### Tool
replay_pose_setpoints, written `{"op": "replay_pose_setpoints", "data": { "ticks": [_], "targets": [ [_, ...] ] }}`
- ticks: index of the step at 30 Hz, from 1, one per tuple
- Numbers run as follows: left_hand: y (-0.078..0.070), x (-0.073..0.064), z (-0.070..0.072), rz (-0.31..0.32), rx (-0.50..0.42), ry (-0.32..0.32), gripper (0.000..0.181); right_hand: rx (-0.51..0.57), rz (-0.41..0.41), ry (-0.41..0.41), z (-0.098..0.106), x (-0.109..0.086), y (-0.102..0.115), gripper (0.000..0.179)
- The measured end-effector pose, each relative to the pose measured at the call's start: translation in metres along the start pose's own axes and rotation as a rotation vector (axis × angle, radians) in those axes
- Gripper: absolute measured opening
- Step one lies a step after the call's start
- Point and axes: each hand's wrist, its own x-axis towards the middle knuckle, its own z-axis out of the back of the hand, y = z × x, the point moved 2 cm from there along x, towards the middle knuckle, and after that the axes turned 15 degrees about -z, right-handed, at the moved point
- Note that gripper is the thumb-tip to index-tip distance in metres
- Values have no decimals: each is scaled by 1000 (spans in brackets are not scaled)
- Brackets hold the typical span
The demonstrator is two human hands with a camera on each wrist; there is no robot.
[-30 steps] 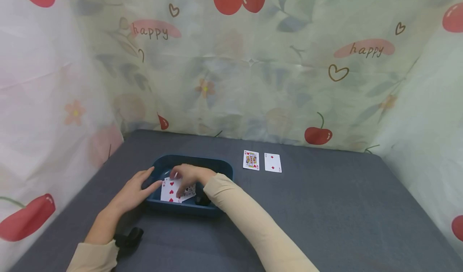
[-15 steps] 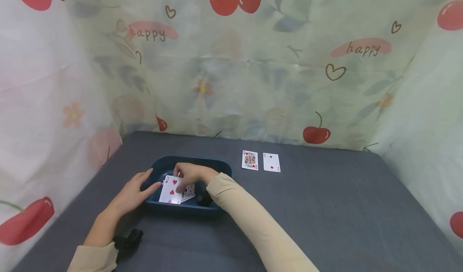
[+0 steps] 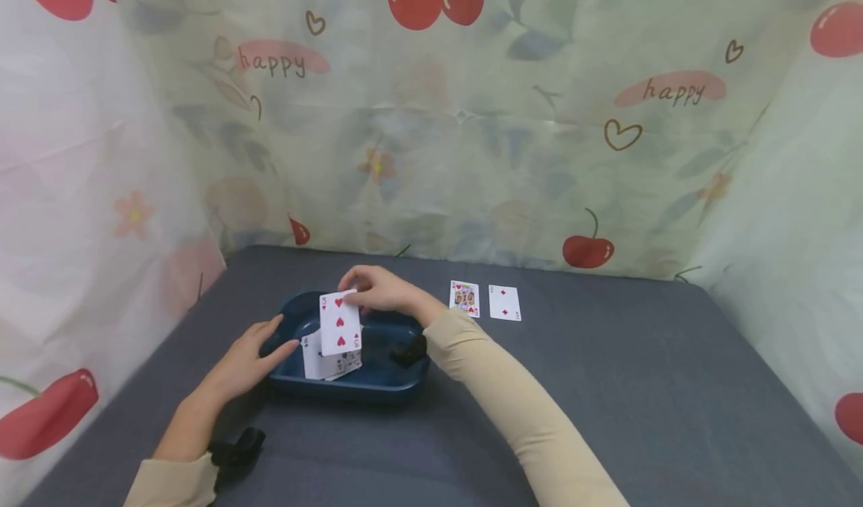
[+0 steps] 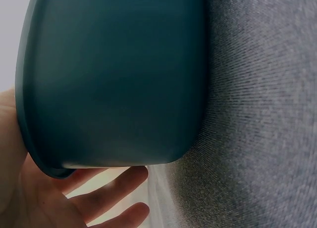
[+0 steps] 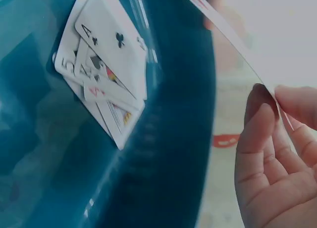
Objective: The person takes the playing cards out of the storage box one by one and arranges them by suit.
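My right hand pinches the three of hearts by its upper right edge, holding the playing card tilted above the dark blue tray. In the right wrist view this card shows edge-on between thumb and fingers. A loose pile of playing cards lies inside the tray, with an ace of clubs on top and a five partly covered. My left hand holds the tray's left end, thumb over the rim and fingers along the outer wall; the left wrist view shows those fingers beside the wall.
Beyond the tray, to its right, a king of hearts and a two of diamonds lie face up side by side on the grey cloth-covered table. A printed curtain encloses the table's back and sides.
The right hand has lifted the three of hearts off the pile, up and to the right, baring the ace beneath. The left hand stays at the tray's end.
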Motion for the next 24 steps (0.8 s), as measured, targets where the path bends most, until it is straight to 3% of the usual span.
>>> {"op": "replay_pose_setpoints", "data": {
  "ticks": [7,24],
  "targets": [
    [0,-1,0,-29,11,-23,78,95,22,-75,28,-19,-12,19],
    [2,-1,2,-48,30,-70,75,144,-73,-213,74,-57,-57,22]
  ]
}}
